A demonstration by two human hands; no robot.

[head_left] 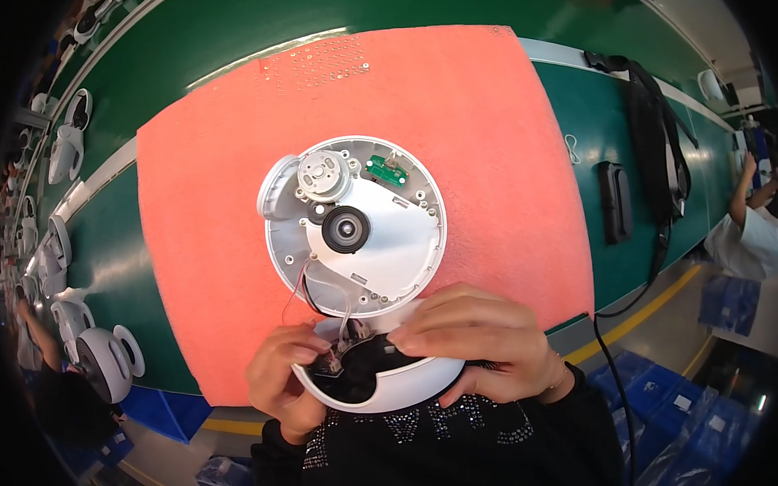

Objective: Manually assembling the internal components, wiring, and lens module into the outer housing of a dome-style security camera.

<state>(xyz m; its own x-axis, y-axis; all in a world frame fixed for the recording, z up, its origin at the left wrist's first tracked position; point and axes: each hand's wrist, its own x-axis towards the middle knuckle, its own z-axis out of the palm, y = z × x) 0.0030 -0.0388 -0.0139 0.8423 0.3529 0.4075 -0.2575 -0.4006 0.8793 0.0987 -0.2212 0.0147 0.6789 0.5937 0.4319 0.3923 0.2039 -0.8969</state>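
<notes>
A round white appliance base lies open on a pink mat. Inside it sit a motor, a small green circuit board and a black round part. Close to my body, a curved white housing with a black inside is held tilted. My left hand grips its left side, fingertips by a small board and wires inside. My right hand wraps its right side, fingers over the rim and thumb below. Thin wires run between base and housing.
The pink mat covers part of a green bench, with rows of small screws at its far edge. To the right lie a black case and a black strap bag. White appliances stand left. Other people work at both sides.
</notes>
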